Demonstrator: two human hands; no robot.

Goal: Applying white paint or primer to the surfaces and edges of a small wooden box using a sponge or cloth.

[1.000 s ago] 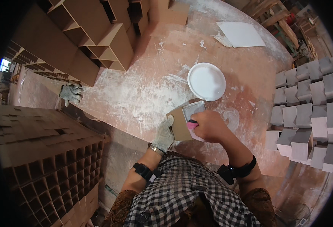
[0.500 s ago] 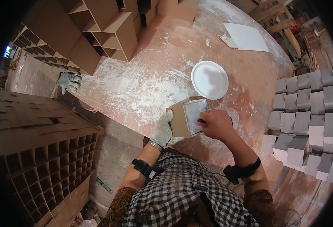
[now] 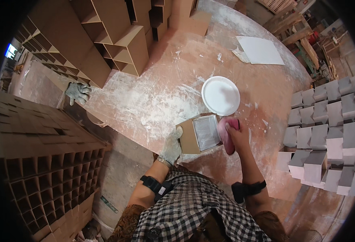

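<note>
My left hand (image 3: pixel 172 143), in a pale work glove, grips the left side of a brown board box (image 3: pixel 189 136) near the table's front edge. One face of the box is coated with wet-looking white-grey paste (image 3: pixel 206 132). My right hand (image 3: pixel 238 135), bare, is closed around a pink, oval, padded-looking tool (image 3: pixel 227 136) just right of the coated face. The tool's working side is turned from view, and its exact kind cannot be made out. Beyond the box lies a round white plastic lid or shallow dish (image 3: pixel 220 96).
Stacked brown compartment boxes (image 3: pixel 129 50) stand at the back left. Another compartment stack (image 3: pixel 36 171) rises at the left. Rows of grey-white coated boxes (image 3: pixel 314 139) are on the right. A grey work glove (image 3: pixel 78 93) lies at the table's left edge, a white sheet (image 3: pixel 261 50) at the back right.
My right hand has moved a little right and down, off the coated face; the pink tool now shows broadly. My left hand keeps its hold on the box. The whole view has shifted slightly.
</note>
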